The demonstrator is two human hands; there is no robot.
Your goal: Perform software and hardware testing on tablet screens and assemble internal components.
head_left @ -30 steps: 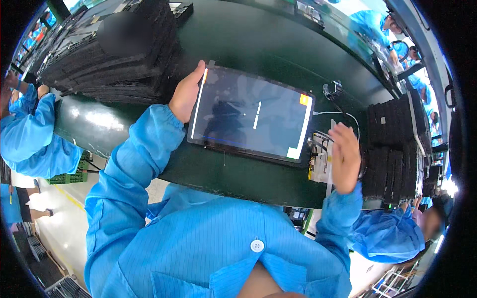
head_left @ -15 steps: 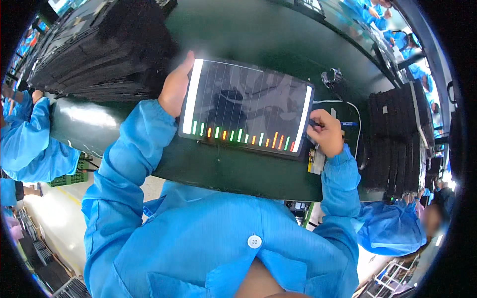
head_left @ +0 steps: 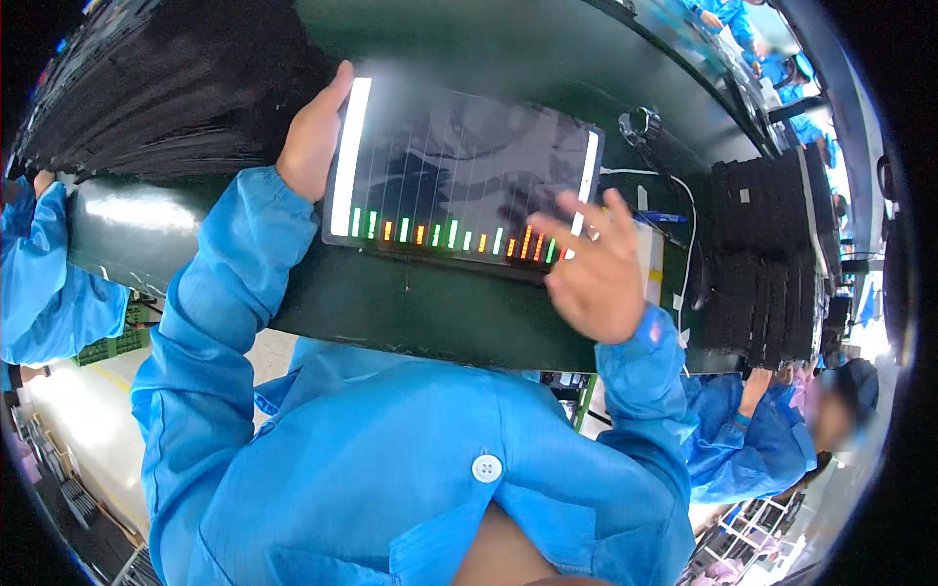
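A dark tablet (head_left: 440, 166) is tilted above the green table, its lit screen showing white side strips, thin vertical lines and a row of green, orange and red bars. My left hand (head_left: 313, 146) grips its left edge, thumb pointing up along the side. Over the tablet's lower right corner, my right hand (head_left: 601, 278) is open with fingers spread and nothing held. Whether its fingertips touch the glass I cannot tell. The hand covers part of that corner and of the right white strip.
Black stacked pieces (head_left: 186, 88) fill the back left; another black stack (head_left: 762, 254) stands at right. Beside the tablet lie a white cable (head_left: 693, 230), a blue pen (head_left: 664, 216) and a dark, shiny coiled item (head_left: 640, 127). Co-workers in blue sit at both sides.
My right hand has left the tablet's right edge, where its fingers were bunched on a small dark thing, and opened over the lower right corner. The tablet appears slightly higher and further left.
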